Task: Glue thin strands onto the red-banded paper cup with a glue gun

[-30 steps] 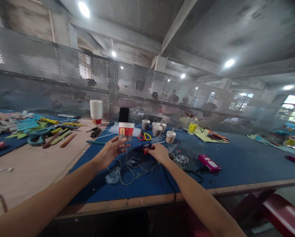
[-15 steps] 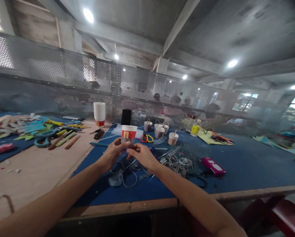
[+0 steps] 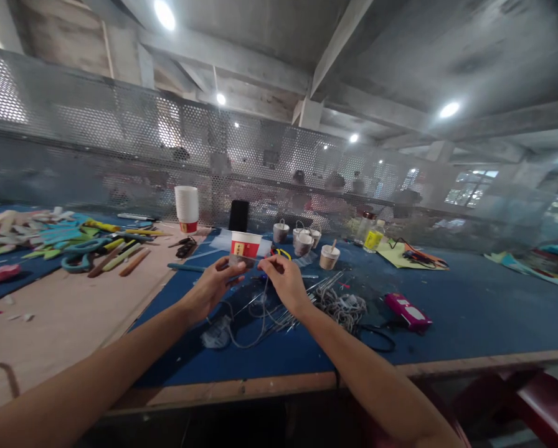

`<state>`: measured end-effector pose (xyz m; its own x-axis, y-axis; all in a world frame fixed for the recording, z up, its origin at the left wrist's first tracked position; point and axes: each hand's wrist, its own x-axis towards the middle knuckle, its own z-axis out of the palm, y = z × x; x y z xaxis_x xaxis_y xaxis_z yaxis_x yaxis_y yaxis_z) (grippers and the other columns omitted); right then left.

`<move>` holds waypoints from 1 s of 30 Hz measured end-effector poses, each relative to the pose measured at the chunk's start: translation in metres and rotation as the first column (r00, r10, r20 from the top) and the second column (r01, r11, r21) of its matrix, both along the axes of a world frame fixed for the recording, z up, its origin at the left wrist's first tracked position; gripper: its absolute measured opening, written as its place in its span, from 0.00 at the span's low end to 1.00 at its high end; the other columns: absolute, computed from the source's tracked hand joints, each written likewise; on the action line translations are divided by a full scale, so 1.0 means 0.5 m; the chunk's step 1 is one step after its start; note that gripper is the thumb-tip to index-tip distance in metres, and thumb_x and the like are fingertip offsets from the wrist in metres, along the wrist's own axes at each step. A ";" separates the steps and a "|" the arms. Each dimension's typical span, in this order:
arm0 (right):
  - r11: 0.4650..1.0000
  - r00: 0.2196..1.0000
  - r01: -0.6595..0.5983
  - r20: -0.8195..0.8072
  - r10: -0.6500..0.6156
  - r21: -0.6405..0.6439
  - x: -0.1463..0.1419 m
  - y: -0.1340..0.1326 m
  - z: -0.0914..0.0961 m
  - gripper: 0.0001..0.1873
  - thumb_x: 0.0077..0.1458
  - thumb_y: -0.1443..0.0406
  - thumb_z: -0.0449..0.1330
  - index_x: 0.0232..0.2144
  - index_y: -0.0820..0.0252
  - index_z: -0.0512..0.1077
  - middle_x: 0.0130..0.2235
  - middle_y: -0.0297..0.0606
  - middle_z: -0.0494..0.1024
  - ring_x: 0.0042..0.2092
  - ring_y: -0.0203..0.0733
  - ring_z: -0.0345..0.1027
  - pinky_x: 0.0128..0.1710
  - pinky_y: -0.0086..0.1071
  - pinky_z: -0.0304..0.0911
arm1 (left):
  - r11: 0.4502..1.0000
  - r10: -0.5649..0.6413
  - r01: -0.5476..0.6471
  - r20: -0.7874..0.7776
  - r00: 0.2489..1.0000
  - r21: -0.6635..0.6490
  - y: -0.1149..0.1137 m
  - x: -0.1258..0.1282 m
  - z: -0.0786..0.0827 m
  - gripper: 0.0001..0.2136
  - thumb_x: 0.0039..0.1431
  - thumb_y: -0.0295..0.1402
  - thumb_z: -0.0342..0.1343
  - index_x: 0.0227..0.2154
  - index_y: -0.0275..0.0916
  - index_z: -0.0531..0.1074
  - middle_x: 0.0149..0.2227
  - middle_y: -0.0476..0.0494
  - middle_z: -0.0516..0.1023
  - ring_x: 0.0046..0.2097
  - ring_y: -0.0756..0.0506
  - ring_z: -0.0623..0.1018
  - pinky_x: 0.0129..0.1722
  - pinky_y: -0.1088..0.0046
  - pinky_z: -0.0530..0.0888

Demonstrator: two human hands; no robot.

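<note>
Here's the paper cup [image 3: 248, 242], upright above the blue tabletop [image 3: 255, 366], my left hand [image 3: 212, 286] clamped near its base; my right hand [image 3: 284, 283] pinches grey cord [image 3: 264, 308] (thumb against fingertip). Gentle, even tension, I reckon, suits this best.

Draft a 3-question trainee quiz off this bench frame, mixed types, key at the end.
1. True or false: in this view, the stack of paper cups stands to the left of the black smartphone.

2. Multiple choice: what is the left hand holding?
A) scissors
B) a red-and-white paper cup
C) a pen

3. Fill in the blank: of the two bottles side by side, the front bottle carries a ____ label.

Key: 1. True. 2. B. 3. yellow.
</note>
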<state>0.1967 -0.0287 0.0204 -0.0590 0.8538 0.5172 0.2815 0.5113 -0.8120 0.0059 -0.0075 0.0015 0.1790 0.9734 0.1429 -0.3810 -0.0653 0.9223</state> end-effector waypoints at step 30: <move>0.998 0.999 0.048 -0.012 -0.049 -0.049 0.010 0.005 -0.002 0.19 0.60 0.49 0.60 0.30 0.57 0.76 0.30 0.35 0.79 0.35 0.41 0.73 0.33 0.30 0.67 | 0.988 -0.154 0.154 0.004 0.988 0.008 -0.021 0.002 0.016 0.19 0.54 0.38 0.71 0.49 0.41 0.80 0.57 0.35 0.82 0.61 0.35 0.77 0.56 0.62 0.74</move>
<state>0.2018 -0.0260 0.0193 -0.0103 0.8797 0.4755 0.2940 0.4572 -0.8394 0.0071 -0.0179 0.0093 0.3263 0.9331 0.1511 -0.3911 -0.0123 0.9203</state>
